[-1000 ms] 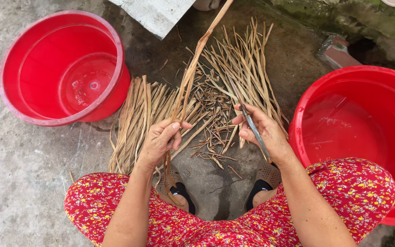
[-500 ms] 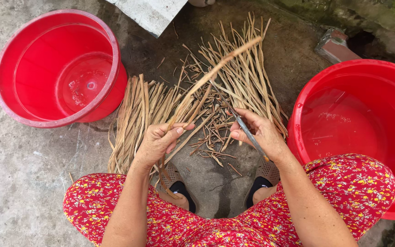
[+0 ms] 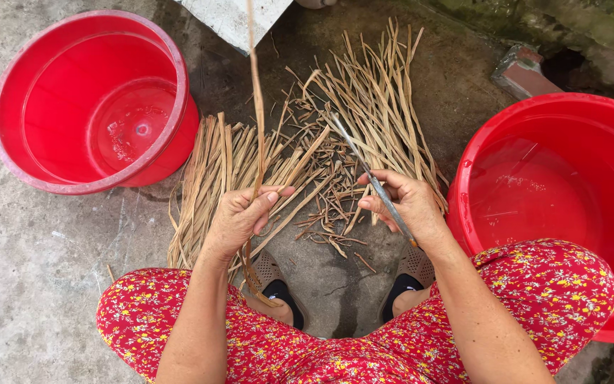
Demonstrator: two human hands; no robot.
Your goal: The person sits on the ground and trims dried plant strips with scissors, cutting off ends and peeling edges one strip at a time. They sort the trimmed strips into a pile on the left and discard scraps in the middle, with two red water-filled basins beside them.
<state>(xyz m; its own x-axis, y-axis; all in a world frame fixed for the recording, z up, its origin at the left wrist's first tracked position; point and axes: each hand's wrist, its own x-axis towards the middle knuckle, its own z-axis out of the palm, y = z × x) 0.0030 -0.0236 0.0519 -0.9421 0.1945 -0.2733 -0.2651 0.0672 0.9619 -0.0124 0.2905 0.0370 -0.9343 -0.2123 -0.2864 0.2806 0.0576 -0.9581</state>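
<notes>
My left hand (image 3: 239,217) grips a long dry straw-coloured strip (image 3: 256,107) that stands nearly upright, its top reaching past the frame's upper edge and its lower end hanging by my foot. My right hand (image 3: 405,205) holds a thin grey metal blade (image 3: 367,171) that points up and to the left. Between and beyond my hands lie two heaps of dry strips on the concrete: a neat bundle (image 3: 211,178) at the left and a looser fan (image 3: 378,107) at the upper right, with short scraps (image 3: 328,206) in the middle.
A red plastic tub (image 3: 30,171) with a little water stands at the upper left. A larger red tub (image 3: 605,114) of water stands at the right, against my knee. A grey slab (image 3: 232,18) and a brick (image 3: 524,71) lie beyond. My sandalled feet (image 3: 406,274) rest on the concrete.
The strip in my left hand has swung from leaning up-right to nearly upright. My right hand with the blade has stayed close to where it was.
</notes>
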